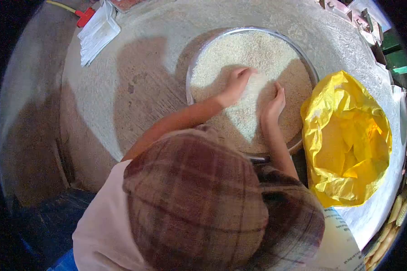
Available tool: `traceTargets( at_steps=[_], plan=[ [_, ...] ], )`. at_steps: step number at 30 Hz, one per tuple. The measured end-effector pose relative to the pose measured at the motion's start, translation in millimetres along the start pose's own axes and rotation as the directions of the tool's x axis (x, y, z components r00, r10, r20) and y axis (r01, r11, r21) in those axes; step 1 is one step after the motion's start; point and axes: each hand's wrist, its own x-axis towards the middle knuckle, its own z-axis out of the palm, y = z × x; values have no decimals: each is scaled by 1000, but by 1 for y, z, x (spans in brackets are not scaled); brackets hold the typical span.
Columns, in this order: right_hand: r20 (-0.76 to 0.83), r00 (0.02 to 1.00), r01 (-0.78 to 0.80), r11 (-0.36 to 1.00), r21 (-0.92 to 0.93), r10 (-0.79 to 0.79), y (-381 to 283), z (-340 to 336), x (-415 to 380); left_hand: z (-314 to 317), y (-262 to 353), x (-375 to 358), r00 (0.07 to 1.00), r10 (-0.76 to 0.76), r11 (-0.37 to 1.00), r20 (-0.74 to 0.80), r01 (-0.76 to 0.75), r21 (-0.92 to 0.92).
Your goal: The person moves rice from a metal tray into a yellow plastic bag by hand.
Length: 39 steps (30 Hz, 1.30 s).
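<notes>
A wide round metal pan (189, 86) holds a spread layer of pale grain (239, 47). Over the left part of the grain is my left hand (237, 85), its fingers curled together and slightly blurred. My right hand (274, 106) is cupped on the other side, fingertips pointing up the view, fingers close together. The two hands face each other, apart, with a pale blur between them. What either hand holds inside its fingers is too small to make out. Shadows of the head and arms fall across the grain.
An open yellow sack (319, 174) stands against the pan's right side. A plaid cap (194, 198) covers much of the lower view. On the concrete floor (95, 90) lie a white cloth (99, 34) and a red object (85, 17) with a yellow cord. Corn cobs (395, 210) show at lower right.
</notes>
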Motion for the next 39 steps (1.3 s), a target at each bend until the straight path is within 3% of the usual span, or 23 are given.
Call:
traceTargets(
  at_steps=[1, 2, 4, 8, 11, 13, 15, 19, 20, 22, 24, 25, 26, 27, 28, 31, 32, 33, 34, 35, 36, 38, 39],
  plan=[
    [42, 990, -139, 950, 279, 133, 1, 3, 2, 5, 2, 2, 964, -244, 918, 104, 264, -297],
    [49, 990, -137, 949, 282, 129, -8, 13, -3, 8, 1, 6, 966, -236, 920, 100, 256, -296],
    [50, 930, -344, 812, 471, 365, -28, 29, -16, 14, -2, 6, 833, -350, 488, 428, 553, -675],
    [28, 908, -377, 789, 484, 417, -50, 38, -16, 30, 16, 5, 883, -317, 469, 347, 463, -752],
    [35, 937, -310, 781, 542, 348, -79, 42, -10, 49, 54, 8, 844, -428, 482, 322, 515, -709],
    [-18, 979, -163, 836, 524, 202, -101, 43, -4, 62, 70, 16, 876, -259, 487, 407, 483, -728],
    [-18, 987, -127, 832, 540, 162, -126, 39, -1, 80, 107, 15, 856, -268, 501, 442, 516, -695],
    [-115, 986, 160, 845, 511, -117, -180, 16, -1, 140, 150, 22, 829, -221, 547, 514, 541, -638],
    [-169, 975, 211, 847, 488, -145, -193, 7, -1, 156, 165, 14, 834, -225, 640, 504, 516, -568],
    [-233, 953, 278, 859, 429, -192, -210, -18, -1, 194, 166, 14, 857, -169, 849, 486, 377, -369],
    [-222, 945, 313, 863, 396, -241, -215, -64, 15, 225, 164, 14, 841, -52, 997, 539, 78, -26],
    [-200, 942, 330, 855, 400, -270, -209, -90, 26, 228, 171, 9, 803, -16, 977, 596, -113, 178],
    [-223, 935, 338, 882, 330, -275, -207, -103, 24, 226, 172, 14, 809, -15, 978, 588, -110, 176],
    [-249, 926, 345, 902, 258, -283, -206, -113, 18, 222, 173, 23, 588, 161, 805, 792, -543, 239],
    [-244, 928, 341, 903, 259, -281, -207, -113, 10, 217, 173, 34, 276, 192, 474, 942, -867, 157],
    [-445, 878, 297, 929, 220, -175, -203, -106, -9, 158, 161, 57, 336, 334, 434, 881, -884, 172],
    [-553, 782, 379, 924, 54, -288, -200, -104, -10, 131, 161, 56, 380, 412, 418, 828, -887, 199],
    [-628, 664, 434, 893, -119, -406, -196, -102, -10, 101, 156, 49, 471, 482, 470, 739, -851, 235],
    [-625, 672, 429, 897, -111, -398, -192, -97, -6, 74, 152, 46, 620, 372, 603, 691, -728, 328],
    [-584, 578, 434, 821, -371, -569, -188, -90, -2, 50, 144, 44, 742, 237, 710, 627, -573, 410],
    [-493, 485, 406, 685, -605, -723, -184, -82, 2, 29, 126, 45, 780, 308, 678, 544, -582, 450],
    [-245, 404, 471, 430, -770, -881, -163, -48, -6, -4, 87, 43, 815, 452, 639, 364, -580, 505],
    [-195, 531, 515, 496, -699, -825, -152, -32, -7, -14, 70, 36, 815, 516, 635, 262, -570, 521]
  ],
)
